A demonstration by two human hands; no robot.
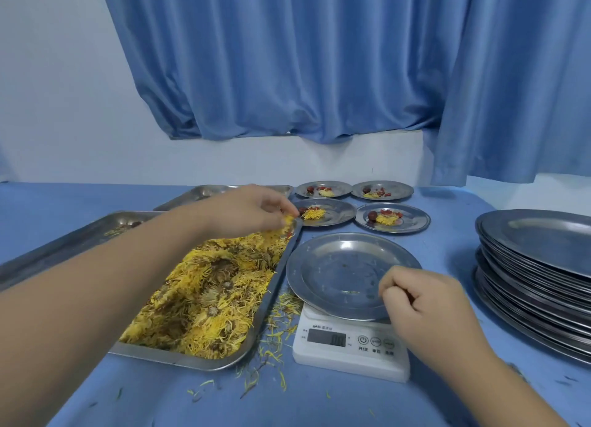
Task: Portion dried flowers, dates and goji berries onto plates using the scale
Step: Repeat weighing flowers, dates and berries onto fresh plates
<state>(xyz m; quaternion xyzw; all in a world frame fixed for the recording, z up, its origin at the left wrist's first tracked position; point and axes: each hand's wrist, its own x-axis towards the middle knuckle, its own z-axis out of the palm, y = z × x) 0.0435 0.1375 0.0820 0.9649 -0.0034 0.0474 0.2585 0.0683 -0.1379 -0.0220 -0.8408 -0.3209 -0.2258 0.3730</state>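
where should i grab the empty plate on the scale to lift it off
Pinch the flat rim of the plate on its right side, coming from the right: the rim overhangs the scale there, and the tray of dried flowers crowds its left.

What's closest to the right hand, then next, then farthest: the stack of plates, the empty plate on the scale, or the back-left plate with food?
1. The empty plate: on the scale, right under the right hand.
2. The stack of plates: off to the hand's right.
3. The back-left filled plate: far back, to the hand's left.
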